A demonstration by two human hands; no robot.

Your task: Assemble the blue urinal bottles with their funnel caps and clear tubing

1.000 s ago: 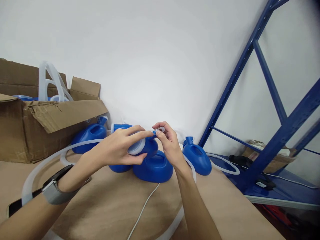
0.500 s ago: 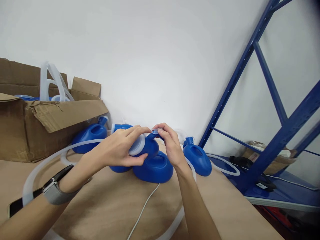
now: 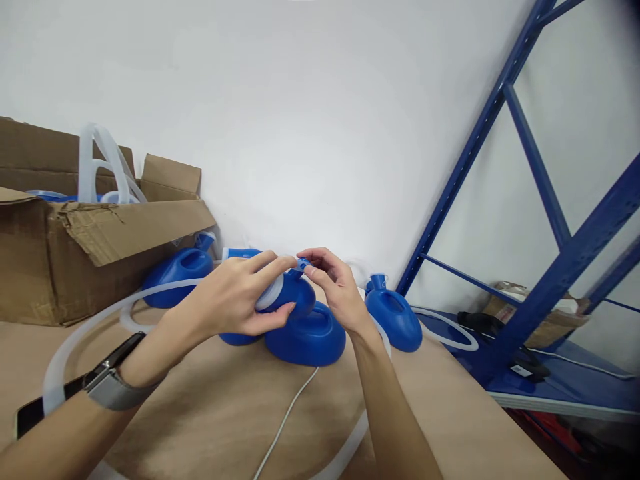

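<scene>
Left grip curled around blue white-rimmed vessel; right grip pinching small blue fitting. Likely fault: fitting slipping, from fingertip-only hold.

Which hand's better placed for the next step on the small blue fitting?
Right hand, likely: it pinches at the small blue fitting, while the left hand holds the white-rimmed blue piece.

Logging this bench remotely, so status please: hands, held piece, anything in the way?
Left hand gripping white-collared blue piece. Right hand pinching small blue tip. Blue jug close below; whether it touches the piece, can't tell.
</scene>
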